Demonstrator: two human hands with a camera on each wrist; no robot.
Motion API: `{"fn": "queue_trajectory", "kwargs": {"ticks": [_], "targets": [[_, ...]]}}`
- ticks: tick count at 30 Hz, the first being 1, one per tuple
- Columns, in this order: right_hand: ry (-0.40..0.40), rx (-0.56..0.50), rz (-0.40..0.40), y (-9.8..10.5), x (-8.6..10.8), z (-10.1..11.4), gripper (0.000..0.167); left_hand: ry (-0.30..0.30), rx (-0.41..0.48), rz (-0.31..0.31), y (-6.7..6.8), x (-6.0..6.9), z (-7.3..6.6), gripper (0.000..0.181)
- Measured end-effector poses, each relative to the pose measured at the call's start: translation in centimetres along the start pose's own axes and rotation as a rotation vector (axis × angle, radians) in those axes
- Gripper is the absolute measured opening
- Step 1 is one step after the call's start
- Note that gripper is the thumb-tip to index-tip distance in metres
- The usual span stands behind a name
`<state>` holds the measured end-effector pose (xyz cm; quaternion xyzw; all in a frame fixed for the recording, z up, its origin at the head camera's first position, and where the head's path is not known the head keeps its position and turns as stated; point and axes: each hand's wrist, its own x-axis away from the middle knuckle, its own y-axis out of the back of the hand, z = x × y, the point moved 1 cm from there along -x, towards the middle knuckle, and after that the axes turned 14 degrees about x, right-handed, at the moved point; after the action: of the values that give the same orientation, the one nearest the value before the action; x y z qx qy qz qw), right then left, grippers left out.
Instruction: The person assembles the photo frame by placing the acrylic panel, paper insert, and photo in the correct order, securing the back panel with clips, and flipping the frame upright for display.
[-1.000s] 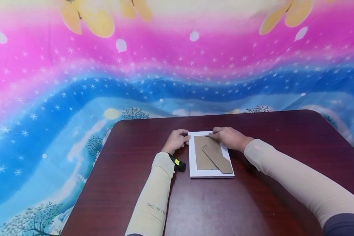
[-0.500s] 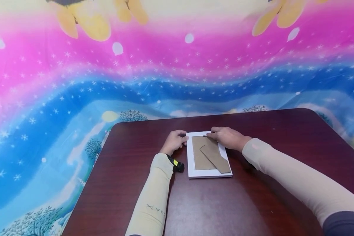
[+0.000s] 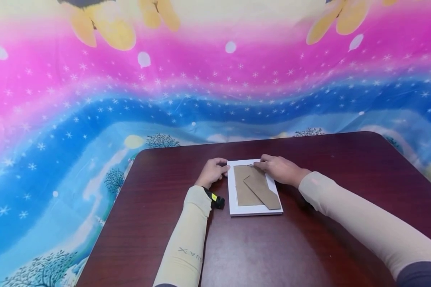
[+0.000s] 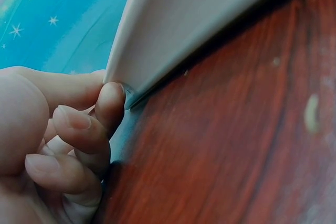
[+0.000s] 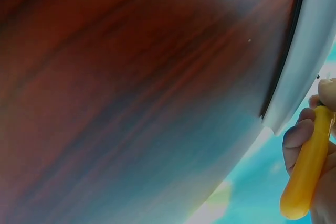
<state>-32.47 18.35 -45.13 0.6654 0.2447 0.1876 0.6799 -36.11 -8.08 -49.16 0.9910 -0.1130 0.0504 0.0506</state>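
Observation:
A white picture frame [image 3: 231, 187] lies face down on the table, its brown backing board [image 3: 242, 191] and slanted easel stand [image 3: 265, 195] showing. My left hand [image 3: 212, 172] holds the frame's far left corner with thumb and finger. In the left wrist view, that hand [image 4: 68, 135] has its other fingers curled beneath the corner. My right hand [image 3: 281, 168] is over the frame's far right part. The right wrist view shows it gripping a yellow-handled tool [image 5: 307, 169]. Its thin tip reaches the backing's far edge in the head view; the fingers hide its exact kind.
The dark red wooden table [image 3: 258, 251] extends around the frame. Behind it hangs a colourful printed cloth [image 3: 208, 75]. A black wrist strap [image 3: 217, 200] with a yellow mark sits at the left wrist.
My right hand has shifted slightly to the right and turned a little, with the tool's tip still at the backing's far edge. The left hand keeps its hold on the corner.

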Motion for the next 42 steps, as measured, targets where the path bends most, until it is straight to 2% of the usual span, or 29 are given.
{"fn": "queue_trajectory", "kwargs": {"ticks": [2,4,5,7,10,13,25,31,38,42], "targets": [[-0.092,-0.099,0.039,0.0,0.0,0.1,0.019,0.004,0.0,-0.002,0.0,0.0,0.0,0.028],[-0.127,-0.145,0.042,0.1,0.2,0.1,0.02,0.005,0.0,-0.004,0.0,0.0,0.0,0.029],[-0.117,-0.133,0.035,0.1,0.3,0.1,0.02,0.003,-0.001,-0.005,0.0,0.0,0.0,0.029],[-0.039,-0.059,-0.006,0.1,0.6,0.2,0.023,0.001,-0.004,-0.006,0.0,0.0,0.0,0.029],[0.067,0.043,-0.081,0.1,1.2,0.2,0.038,-0.001,-0.01,-0.007,0.0,0.1,-0.1,0.03],[0.077,0.041,-0.109,0.0,1.6,0.3,0.039,0.001,-0.015,-0.008,0.1,0.2,-0.1,0.03],[0.01,0.001,-0.07,-0.1,2.8,0.9,0.04,0.008,-0.025,-0.018,0.0,0.2,0.0,0.031],[-0.019,-0.032,-0.085,-0.3,3.4,1.1,0.037,0.01,-0.027,-0.019,0.0,0.1,0.2,0.031],[-0.104,-0.052,-0.035,0.0,3.7,1.5,0.042,0.002,-0.021,-0.016,-0.1,0.2,0.0,0.031],[-0.139,-0.048,-0.046,0.1,3.8,1.6,0.045,-0.005,-0.023,-0.015,-0.1,0.3,-0.1,0.03]]}}
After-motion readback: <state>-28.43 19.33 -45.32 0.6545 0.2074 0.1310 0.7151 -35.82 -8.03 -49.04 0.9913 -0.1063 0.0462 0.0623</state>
